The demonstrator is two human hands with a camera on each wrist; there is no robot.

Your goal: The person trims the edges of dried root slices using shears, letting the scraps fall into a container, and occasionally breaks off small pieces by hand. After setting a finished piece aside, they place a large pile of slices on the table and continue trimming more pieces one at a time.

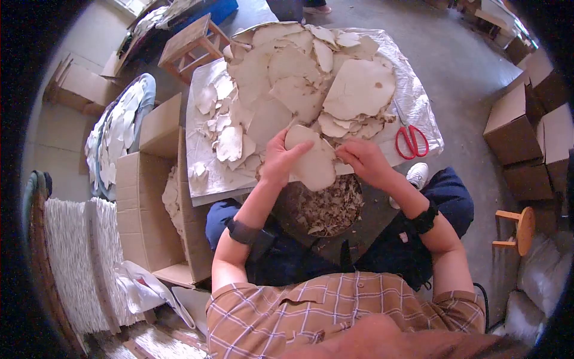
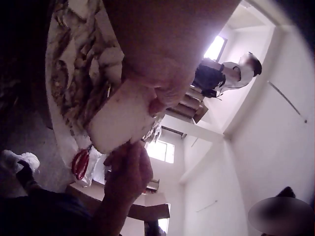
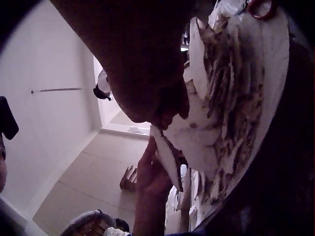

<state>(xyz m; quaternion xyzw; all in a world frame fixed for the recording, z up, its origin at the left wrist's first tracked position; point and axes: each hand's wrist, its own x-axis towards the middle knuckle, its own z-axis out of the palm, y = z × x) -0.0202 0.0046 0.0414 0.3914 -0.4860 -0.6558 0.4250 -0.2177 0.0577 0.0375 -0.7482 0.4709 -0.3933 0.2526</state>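
A pale flat piece with a brownish edge [image 1: 312,163] is held over a container of brown scraps [image 1: 332,206]. The left hand [image 1: 283,157] grips its left side, thumb on the upper face. At its right edge the right hand [image 1: 366,160] pinches with fingertips. In the left wrist view the piece [image 2: 120,118] spans between the left hand [image 2: 165,83] and the right hand [image 2: 129,169]. The right wrist view shows it nearly edge-on [image 3: 168,160], the left hand [image 3: 151,177] below and the right hand [image 3: 162,98], dark, above.
Stacks of similar pale pieces [image 1: 287,66] cover much of the table with a white cover [image 1: 418,102]. Red-handled scissors [image 1: 412,142] lie at its right. An open cardboard box [image 1: 140,209] stands left, a small wooden stool [image 1: 525,231] right, more boxes [image 1: 508,128] beyond.
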